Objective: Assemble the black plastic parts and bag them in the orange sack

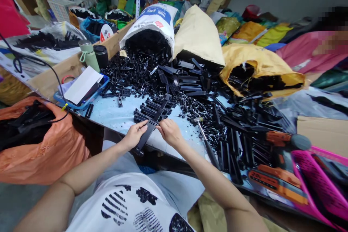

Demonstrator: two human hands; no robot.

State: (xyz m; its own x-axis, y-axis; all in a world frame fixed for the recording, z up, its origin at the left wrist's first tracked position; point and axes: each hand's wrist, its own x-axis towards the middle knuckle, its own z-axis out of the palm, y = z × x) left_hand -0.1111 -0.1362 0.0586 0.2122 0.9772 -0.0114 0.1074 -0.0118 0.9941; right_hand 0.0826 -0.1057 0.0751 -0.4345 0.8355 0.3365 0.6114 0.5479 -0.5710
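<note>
My left hand [136, 135] is closed on a long black plastic part [148, 133], thumb along its broad slotted end, over the table's front edge. A narrower black arm [163, 108] extends from that part toward the back of the table. My right hand [170, 132] is pinched at the joint between the two pieces; whatever its fingertips hold is too small to make out. Just beyond my hands lies a row of black plastic assemblies [152, 107]. Small pins or screws [197, 107] are heaped to the right, beside a hammer [205, 139].
Loose black parts spill from a white sack [159, 18], a beige sack [199, 34] and a yellow sack [261, 61]. An orange drill [280, 139] and pink basket [312, 185] stand right. At left are a blue tray [78, 106], green bottle [89, 56] and orange bag [51, 152]. Another person's pink sleeve [307, 50] shows.
</note>
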